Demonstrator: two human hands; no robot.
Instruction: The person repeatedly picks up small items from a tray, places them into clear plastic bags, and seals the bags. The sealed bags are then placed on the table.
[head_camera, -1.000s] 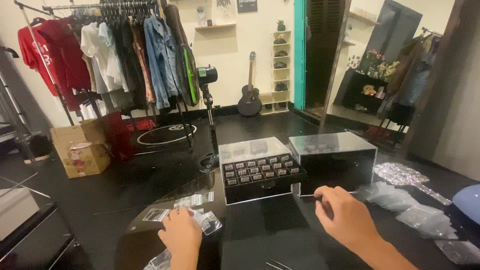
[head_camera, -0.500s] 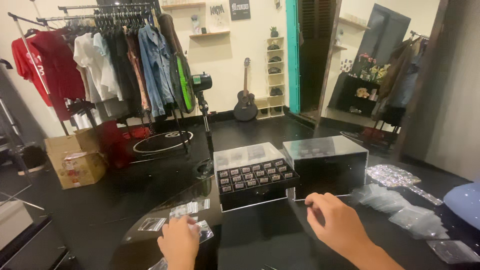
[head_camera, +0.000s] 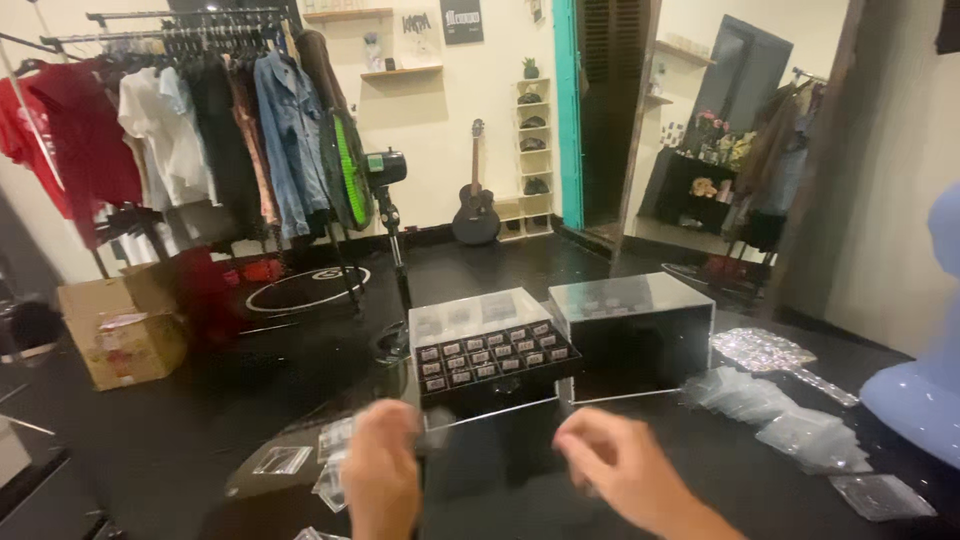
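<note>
While blurred over the black table (head_camera: 150, 440), left hand (head_camera: 382, 482) pinching something small and dark, right hand (head_camera: 612, 468) loosely curled, contents impossible to tell. Small clear bags (head_camera: 330, 470) lying unfilled nearby; beyond, compartment tray (head_camera: 492, 358) full, apparently early in the sorting.

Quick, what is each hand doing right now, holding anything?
Left hand: blurred, maybe pinching something small; cannot tell.
Right hand: blurred, fingers curled; cannot tell.
</note>
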